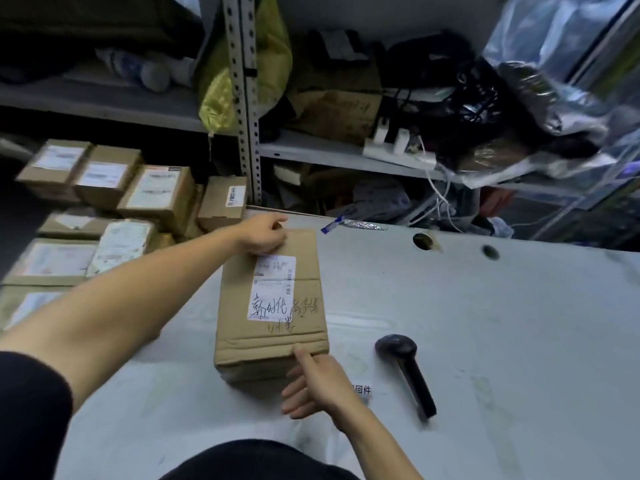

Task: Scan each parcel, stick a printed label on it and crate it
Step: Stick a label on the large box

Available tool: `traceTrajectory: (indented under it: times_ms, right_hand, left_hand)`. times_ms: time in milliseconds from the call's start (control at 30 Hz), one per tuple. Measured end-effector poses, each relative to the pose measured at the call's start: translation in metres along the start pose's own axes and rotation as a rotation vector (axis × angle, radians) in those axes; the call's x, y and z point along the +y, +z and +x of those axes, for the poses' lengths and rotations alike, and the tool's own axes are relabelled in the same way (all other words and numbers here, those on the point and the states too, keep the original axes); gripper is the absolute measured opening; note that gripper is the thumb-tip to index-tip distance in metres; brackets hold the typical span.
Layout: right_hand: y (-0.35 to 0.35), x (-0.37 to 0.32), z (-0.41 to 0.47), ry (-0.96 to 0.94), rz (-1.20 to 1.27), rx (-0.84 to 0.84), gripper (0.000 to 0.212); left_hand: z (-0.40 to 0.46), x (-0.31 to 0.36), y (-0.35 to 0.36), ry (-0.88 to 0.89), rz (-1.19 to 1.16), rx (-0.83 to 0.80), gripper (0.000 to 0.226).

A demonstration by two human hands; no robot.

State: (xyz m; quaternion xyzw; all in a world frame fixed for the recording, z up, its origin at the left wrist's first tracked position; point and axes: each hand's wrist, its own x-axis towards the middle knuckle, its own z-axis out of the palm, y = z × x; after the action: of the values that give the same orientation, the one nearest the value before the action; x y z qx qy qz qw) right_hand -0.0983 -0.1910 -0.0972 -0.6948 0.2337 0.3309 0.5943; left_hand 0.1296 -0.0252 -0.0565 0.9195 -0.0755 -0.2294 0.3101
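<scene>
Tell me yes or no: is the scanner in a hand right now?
No. The scanner lies on the table, apart from both hands, which are at the parcel.

Label print (272, 287) perhaps too blurred to read; left hand (262, 234) hides parcel's (277, 337) far corner.
</scene>
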Motion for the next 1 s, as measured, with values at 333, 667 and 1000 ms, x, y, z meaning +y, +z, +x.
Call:
traceTrajectory:
  times_ms: [333, 667, 1000]
  right_hand:
    - [-0.145, 0.057, 0.037, 0.182, -0.529, 0.749, 0.096]
    - [-0.132, 0.015, 0.045, 0.022, -0.227, 0.403, 0.029]
    - [-0.058, -0.123, -0.022, -0.277, -0.177, 0.074, 0.027]
  left_hand:
    - [-0.090, -0.079, 0.070, -0.309, -0.369, 0.509, 0.102]
    - [-0.109, -0.087, 0.085, -0.441, -0.916, 0.213, 0.070]
    - [-0.113, -0.087, 0.079, -0.440, -0.877, 0.187, 0.077]
